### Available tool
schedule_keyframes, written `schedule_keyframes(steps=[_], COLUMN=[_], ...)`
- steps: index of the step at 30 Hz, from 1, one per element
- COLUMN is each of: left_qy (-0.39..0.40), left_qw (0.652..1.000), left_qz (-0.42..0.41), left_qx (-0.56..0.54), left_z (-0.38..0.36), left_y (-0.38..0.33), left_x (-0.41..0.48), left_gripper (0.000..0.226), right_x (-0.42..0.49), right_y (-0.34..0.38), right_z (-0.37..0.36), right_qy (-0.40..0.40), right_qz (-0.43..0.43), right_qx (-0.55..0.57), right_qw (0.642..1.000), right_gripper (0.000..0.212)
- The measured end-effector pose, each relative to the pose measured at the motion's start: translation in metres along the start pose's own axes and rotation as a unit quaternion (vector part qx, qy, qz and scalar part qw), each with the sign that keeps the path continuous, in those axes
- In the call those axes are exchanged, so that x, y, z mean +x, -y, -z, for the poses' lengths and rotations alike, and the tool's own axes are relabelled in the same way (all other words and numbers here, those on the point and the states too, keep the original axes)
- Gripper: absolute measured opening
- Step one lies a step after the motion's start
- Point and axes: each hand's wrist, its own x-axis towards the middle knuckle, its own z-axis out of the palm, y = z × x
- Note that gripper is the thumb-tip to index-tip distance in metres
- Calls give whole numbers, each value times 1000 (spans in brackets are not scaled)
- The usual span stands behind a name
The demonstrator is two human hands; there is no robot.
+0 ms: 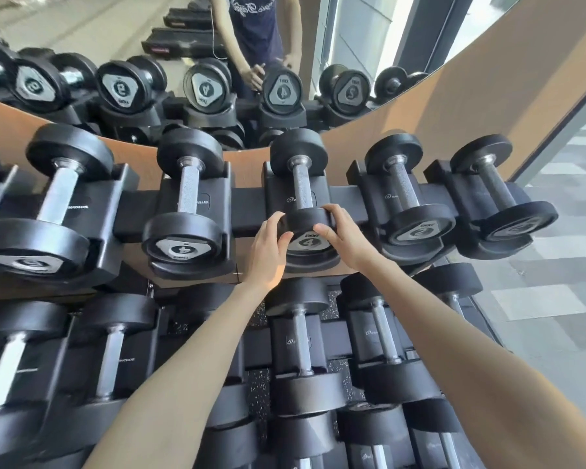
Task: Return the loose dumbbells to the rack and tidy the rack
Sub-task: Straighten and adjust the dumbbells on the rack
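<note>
The 4 dumbbell (301, 201) is seated in its cradle on the top rack (247, 201), handle running 12 to 6 o'clock. Its near head is clasped by the left hand (268, 248) at 9 o'clock and the right hand (345, 238) at 3; equally near, likely for rotating.

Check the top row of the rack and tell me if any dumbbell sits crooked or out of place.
Nothing stands out. Every top-row dumbbell lies in its cradle, handle running front to back. Both hands, left hand and right hand, grip the near head of the middle 4 dumbbell, which looks seated.
</note>
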Motion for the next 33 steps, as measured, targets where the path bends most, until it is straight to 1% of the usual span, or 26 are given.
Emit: schedule_keyframes(steps=[3,5,7,8,11,14,16,18,21,24,28,31,33], left_qy=[23,32,41,43,31,8,-7,0,-6,-13,3,12,24], left_qw=[997,989,971,964,957,945,943,940,940,943,944,943,941], left_qz=[-11,-40,-84,-90,-71,-60,-33,-25,-21,-18,-16,-17,-19], left_qx=[67,142,220,245,281,322,331,341,340,333,330,333,337], left_z=[10,22,37,45,70,91,103,112,119,118,122,128,134], left_y=[-3,3,13,18,23,21,16,9,1,-3,8,26,43], left_x=[-3,-16,-36,-47,-86,-129,-157,-183,-217,-248,-271,-278,-278], left_gripper=[46,46,46,47,49,55,64,66,64,59,59,58,57], right_x=[-9,-22,-43,-55,-97,-140,-162,-185,-217,-240,-261,-263,-257], right_y=[5,7,8,9,17,27,36,46,56,58,61,63,66], right_z=[-2,-1,3,6,10,8,8,4,-11,-28,-53,-72,-87], right_qy=[-22,-35,-46,-55,-79,-89,-97,-100,-88,-63,-31,-12,2], right_qz=[-23,-26,1,20,91,130,159,170,173,177,171,157,141], right_qx=[-26,-121,-229,-266,-339,-391,-401,-386,-367,-364,-356,-366,-372], right_qw=[999,992,972,962,933,907,897,901,910,912,918,917,917], right_gripper=[54,60,63,63,63,68,70,69,66,69,70,62,62])
